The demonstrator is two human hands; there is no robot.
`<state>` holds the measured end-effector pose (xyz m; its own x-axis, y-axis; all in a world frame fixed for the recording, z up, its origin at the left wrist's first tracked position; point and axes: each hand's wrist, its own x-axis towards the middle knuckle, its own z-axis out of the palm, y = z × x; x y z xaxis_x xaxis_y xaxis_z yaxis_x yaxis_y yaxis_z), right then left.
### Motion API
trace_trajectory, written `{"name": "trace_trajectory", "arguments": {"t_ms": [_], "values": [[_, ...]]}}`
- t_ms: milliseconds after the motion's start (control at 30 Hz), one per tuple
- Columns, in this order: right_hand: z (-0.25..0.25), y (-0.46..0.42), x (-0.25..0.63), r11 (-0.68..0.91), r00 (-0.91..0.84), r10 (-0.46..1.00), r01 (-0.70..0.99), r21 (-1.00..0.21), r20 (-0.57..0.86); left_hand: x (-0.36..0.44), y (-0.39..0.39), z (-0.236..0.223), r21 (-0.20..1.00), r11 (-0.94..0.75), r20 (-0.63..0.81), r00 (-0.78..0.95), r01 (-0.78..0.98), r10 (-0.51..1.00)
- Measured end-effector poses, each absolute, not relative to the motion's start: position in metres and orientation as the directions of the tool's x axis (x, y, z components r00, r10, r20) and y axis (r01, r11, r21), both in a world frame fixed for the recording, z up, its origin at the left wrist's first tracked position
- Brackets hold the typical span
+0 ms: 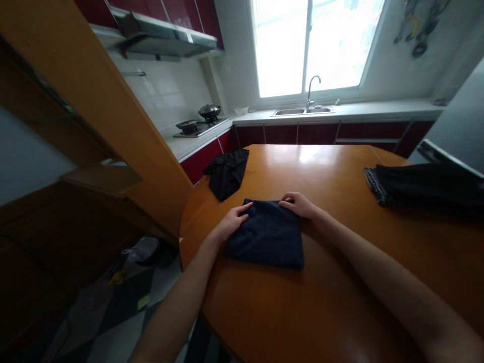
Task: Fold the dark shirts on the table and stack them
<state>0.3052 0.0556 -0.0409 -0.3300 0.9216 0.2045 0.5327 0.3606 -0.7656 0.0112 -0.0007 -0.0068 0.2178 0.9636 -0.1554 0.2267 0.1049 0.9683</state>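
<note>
A folded navy-blue garment [268,234] lies flat on the wooden table as a rough square; its exact kind cannot be made out. At its far left corner, my left hand [230,222] rests with the index finger and thumb stretched out and apart on the fabric. My right hand [298,205] is at the far right corner, its fingers curled over the far edge and the thumb on the cloth. Beyond my left hand, a crumpled black cloth [228,174] lies near the table's left edge.
A stack of dark folded clothes [427,189] lies on the right of the wooden table [313,171]. Behind stand a counter with a sink [289,112] and a stove with pans [209,111]. A wooden frame [124,116] rises at left; a bag [143,248] lies on the floor.
</note>
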Motion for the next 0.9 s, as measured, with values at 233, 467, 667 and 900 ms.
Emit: {"name": "trace_trajectory", "arguments": {"t_ms": [233, 467, 667, 900], "values": [[-0.037, 0.051, 0.296, 0.347, -0.274, 0.937, 0.66, -0.666, 0.216, 0.005, 0.02, 0.016, 0.719, -0.161, 0.133, 0.093, 0.677, 0.987], [-0.036, 0.048, 0.294, 0.349, -0.252, 0.937, 0.656, -0.67, 0.242, 0.102, 0.0, -0.001, 0.304, -0.582, 0.155, 0.563, 0.754, 0.812], [-0.045, 0.052, 0.3, 0.319, -0.232, 0.947, 0.582, -0.748, 0.224, 0.1, -0.014, -0.036, 0.148, -0.564, 0.127, 0.55, 0.813, 0.826], [-0.046, 0.052, 0.308, 0.276, -0.169, 0.961, 0.532, -0.8, 0.219, 0.078, -0.009, -0.036, 0.034, -0.416, 0.105, 0.411, 0.909, 0.906]]}}
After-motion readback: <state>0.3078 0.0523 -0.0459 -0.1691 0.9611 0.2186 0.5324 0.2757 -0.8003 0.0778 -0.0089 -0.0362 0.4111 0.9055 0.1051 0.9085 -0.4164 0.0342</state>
